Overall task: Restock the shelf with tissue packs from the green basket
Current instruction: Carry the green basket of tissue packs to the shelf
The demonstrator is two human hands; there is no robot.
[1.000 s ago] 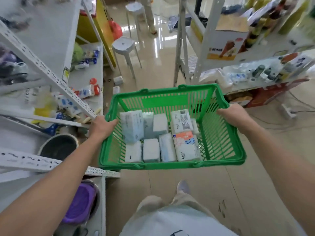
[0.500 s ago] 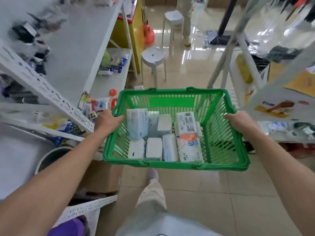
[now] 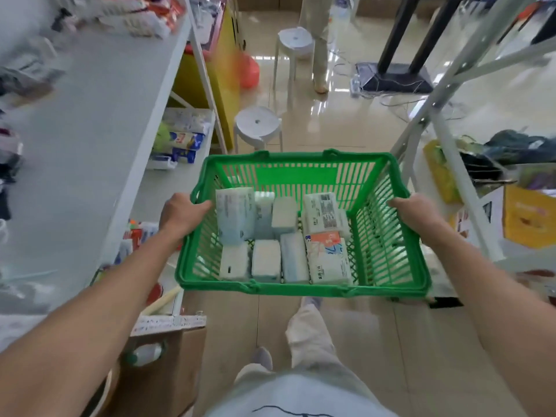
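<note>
I carry the green basket [image 3: 301, 288] in front of me at waist height. My left hand [image 3: 180, 213] grips its left rim and my right hand [image 3: 416, 213] grips its right rim. Several tissue packs [image 3: 267, 260] lie on the basket floor, white and pale blue, with one orange-and-blue printed pack [image 3: 328, 257] at the front right. A white shelf [image 3: 90, 130] runs along my left, its wide top board mostly bare, with tissue packs [image 3: 180, 136] on a lower level.
Two white stools [image 3: 258, 124] stand in the aisle ahead, and a person's legs [image 3: 319, 52] are beyond them. A white rack [image 3: 445, 121] with boxes stands on my right. A cardboard box [image 3: 162, 365] sits on the floor at my lower left.
I have walked forward along the aisle with the basket. The left shelf's top board now fills the left side, and the stools are closer. Both hands keep their grip.
</note>
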